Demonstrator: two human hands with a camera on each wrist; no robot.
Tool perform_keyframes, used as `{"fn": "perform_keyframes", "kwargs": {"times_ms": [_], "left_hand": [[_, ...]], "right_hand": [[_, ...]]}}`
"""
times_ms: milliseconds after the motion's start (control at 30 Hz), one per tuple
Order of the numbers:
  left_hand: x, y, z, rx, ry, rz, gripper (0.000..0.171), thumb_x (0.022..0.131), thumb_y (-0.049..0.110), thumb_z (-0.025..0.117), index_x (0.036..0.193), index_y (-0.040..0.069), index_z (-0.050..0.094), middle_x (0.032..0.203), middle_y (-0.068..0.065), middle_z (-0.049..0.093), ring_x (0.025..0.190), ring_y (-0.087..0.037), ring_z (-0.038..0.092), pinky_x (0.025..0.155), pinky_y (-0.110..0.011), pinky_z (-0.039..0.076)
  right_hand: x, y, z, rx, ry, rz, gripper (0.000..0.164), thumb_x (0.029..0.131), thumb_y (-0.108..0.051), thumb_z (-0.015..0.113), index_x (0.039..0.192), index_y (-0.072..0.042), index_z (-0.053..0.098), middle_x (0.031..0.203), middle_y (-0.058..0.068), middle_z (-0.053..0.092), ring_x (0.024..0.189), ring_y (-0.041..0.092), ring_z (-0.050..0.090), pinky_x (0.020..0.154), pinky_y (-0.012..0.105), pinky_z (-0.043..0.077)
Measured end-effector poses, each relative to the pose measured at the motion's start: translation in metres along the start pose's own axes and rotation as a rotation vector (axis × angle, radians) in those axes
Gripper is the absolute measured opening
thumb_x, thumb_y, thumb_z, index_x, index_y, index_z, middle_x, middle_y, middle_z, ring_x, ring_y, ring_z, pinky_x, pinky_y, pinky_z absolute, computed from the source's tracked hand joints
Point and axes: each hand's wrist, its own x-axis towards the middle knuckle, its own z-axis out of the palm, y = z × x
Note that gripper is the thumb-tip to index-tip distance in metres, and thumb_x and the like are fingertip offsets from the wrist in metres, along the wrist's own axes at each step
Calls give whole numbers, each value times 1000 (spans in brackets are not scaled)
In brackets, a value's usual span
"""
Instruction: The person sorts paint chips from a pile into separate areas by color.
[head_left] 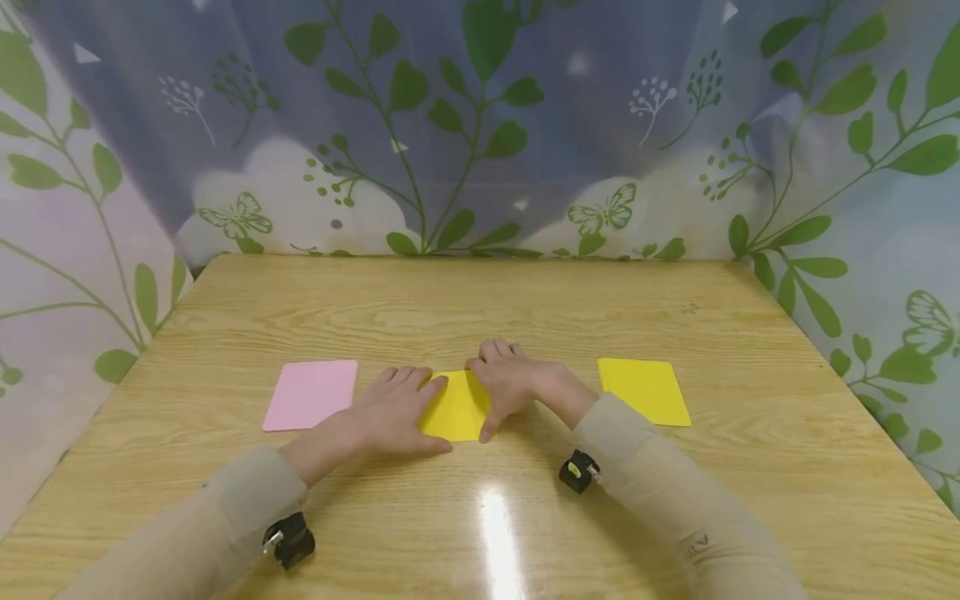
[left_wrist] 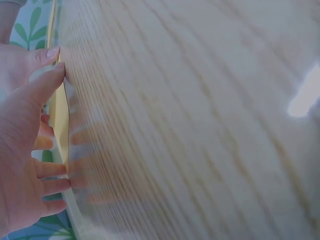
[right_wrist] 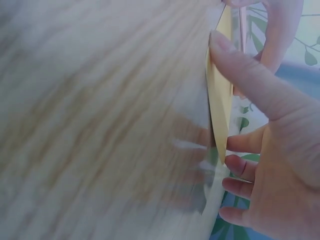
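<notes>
Between the two hands lies a yellow paper sheet [head_left: 455, 408] with faint creases, its sides partly hidden under them. My left hand [head_left: 393, 412] rests on its left side, thumb at the near edge and fingers spread toward the far side. On the right side, my right hand [head_left: 513, 383] touches the sheet with the thumb [right_wrist: 227, 45] near the close corner and fingers reaching past the far edge. Both wrist views show the sheet [left_wrist: 61, 120] edge-on, slightly raised off the table, with the fingers fairly straight. Whether either hand pinches it is hard to see.
A stack of pink square paper [head_left: 311, 396] lies left of the left hand. To the right, partly behind the right forearm, sits a stack of yellow square paper [head_left: 648, 390]. The wooden table [head_left: 480, 308] ends at a leaf-patterned curtain [head_left: 480, 167].
</notes>
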Motion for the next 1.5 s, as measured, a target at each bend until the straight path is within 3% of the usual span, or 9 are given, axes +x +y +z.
{"fn": "perform_keyframes", "kwargs": {"times_ms": [233,400,633,833,1067,1333,1500], "left_hand": [[2,-1,2,4,13,5,89,76,66,56,136,2,41,133,-17,43,121,-34,38,101,-49,29],[4,-1,3,33,26,9,93,75,69,55,134,-2,42,131,-17,45,120,-34,41,99,-49,31],[5,-1,1,50,18,-7,93,74,69,54,132,-3,44,129,-15,49,119,-32,43,99,-50,31],[4,1,-2,44,12,-13,92,75,69,55,131,-3,45,128,-15,50,118,-32,44,99,-50,31],[6,0,2,52,13,-3,91,77,70,50,133,-3,44,130,-16,48,120,-32,43,100,-49,31],[6,-7,3,-9,-26,-8,97,75,71,52,140,1,36,139,-17,38,127,-34,35,102,-52,27],[8,-7,-3,-71,-13,-6,99,73,68,58,141,-1,34,141,-19,36,129,-35,33,103,-54,25]], "right_hand": [[-1,-2,0,-23,9,23,104,58,-66,74,135,-6,38,109,3,32,106,22,29,91,36,28],[-2,-4,0,18,-4,25,100,59,-62,77,132,-5,38,112,4,34,105,20,32,91,35,33],[-4,-9,-2,104,8,-1,112,59,-57,80,142,-1,28,116,6,35,104,18,35,90,30,37],[-8,-11,-2,10,9,-2,120,56,-66,75,145,-3,23,120,7,35,109,19,33,94,35,36],[-9,-13,-1,-48,3,2,110,62,-61,74,143,-3,27,121,9,38,108,20,38,95,35,37],[-15,1,-2,101,60,-67,98,67,-51,74,140,-2,32,133,12,37,115,23,40,96,35,38],[-20,10,-1,165,94,-103,96,70,-47,74,141,-1,30,137,14,34,120,25,38,100,36,35]]}}
